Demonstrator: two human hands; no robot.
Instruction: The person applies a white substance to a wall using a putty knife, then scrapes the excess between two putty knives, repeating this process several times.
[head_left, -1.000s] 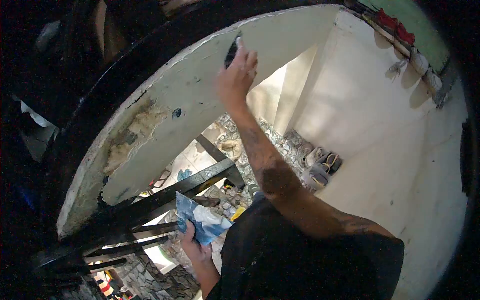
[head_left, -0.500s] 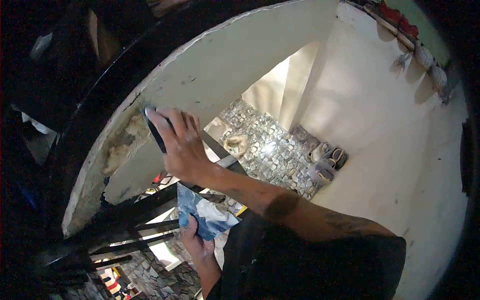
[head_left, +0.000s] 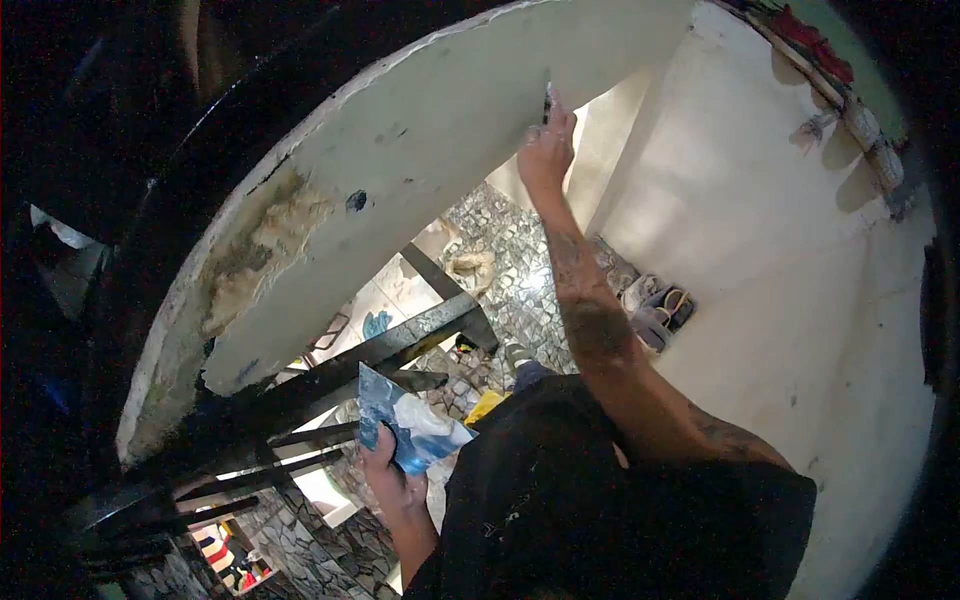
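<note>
My right hand (head_left: 547,158) is raised to the pale curved wall panel (head_left: 450,110), near its lower edge. Its fingers are closed on a thin dark putty knife (head_left: 548,103), seen nearly edge-on, with its tip at the surface. Lower down, my left hand (head_left: 392,478) grips a flat blue board (head_left: 374,395) by its edge, thumb on top. A lump of white putty (head_left: 418,415) lies on the board. On the panel's left part, a rough brown patch (head_left: 265,245) shows where the surface has come away, and a dark spot (head_left: 356,201) sits beside it.
Dark metal beams (head_left: 400,335) cross below the panel. Far beneath is a stone-patterned floor (head_left: 510,240), with a pair of sandals (head_left: 665,312) by the white wall (head_left: 740,200). A rope-wrapped pole (head_left: 850,115) runs along the upper right.
My right hand has moved up and right along the panel with the putty knife, away from the brown patch. My left hand and the board have stayed almost in place.
</note>
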